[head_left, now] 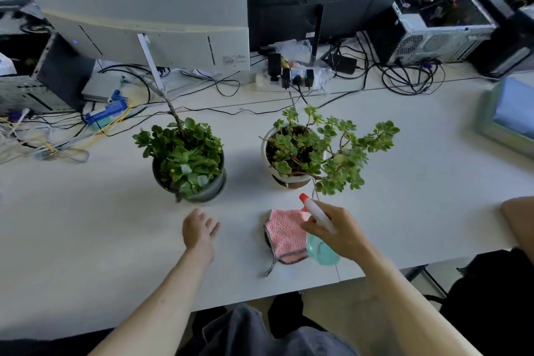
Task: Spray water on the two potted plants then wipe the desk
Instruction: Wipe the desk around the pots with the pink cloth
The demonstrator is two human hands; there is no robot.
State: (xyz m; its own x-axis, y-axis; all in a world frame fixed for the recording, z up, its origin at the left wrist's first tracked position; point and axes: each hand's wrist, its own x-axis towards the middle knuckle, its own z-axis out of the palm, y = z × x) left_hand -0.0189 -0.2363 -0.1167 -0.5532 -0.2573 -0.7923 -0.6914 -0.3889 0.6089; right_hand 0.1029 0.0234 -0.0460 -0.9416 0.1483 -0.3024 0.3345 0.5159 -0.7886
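Note:
Two potted plants stand on the white desk (86,234). The left plant (185,153) grows in a grey pot, the right plant (320,150) in a white pot with long branches leaning to the right. My right hand (338,231) grips a spray bottle (319,221) with a white head, red nozzle and green body, its nozzle pointing up towards the right plant. A pink cloth (284,235) lies flat on the desk just left of the bottle. My left hand (199,230) hovers open, just in front of the grey pot, holding nothing.
Two monitors (161,9) stand at the back, with a power strip (289,78) and tangled cables (410,78) behind the plants. Computer cases (439,17) sit at back right and far left. Another person's arm (517,217) shows at the right edge.

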